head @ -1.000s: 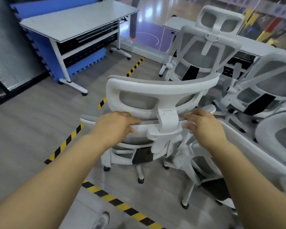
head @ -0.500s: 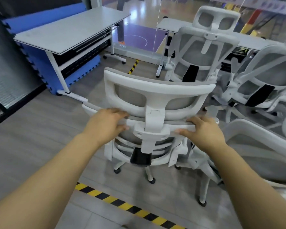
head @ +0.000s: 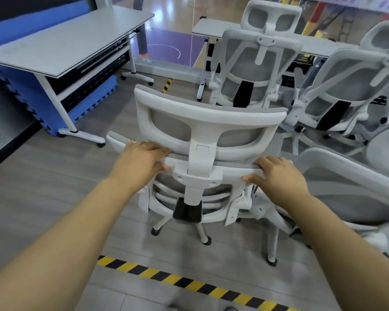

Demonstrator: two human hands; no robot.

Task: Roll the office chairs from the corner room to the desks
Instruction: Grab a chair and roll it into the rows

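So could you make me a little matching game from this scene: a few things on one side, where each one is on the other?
Things:
1. left hand
2. right hand
3. striped floor tape
4. left desk

Places:
A. on the floor, nearer than the held chair
B. far left, beside blue mats
C. gripping the backrest's right side
D. gripping the backrest's left side

Pairs: 1-D, 2-C, 3-A, 4-B

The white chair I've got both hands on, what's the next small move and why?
Probably steer the chair forward and left, toward the desk. Your left hand and right hand grip its backrest top; open floor lies that way, while parked chairs crowd the right.
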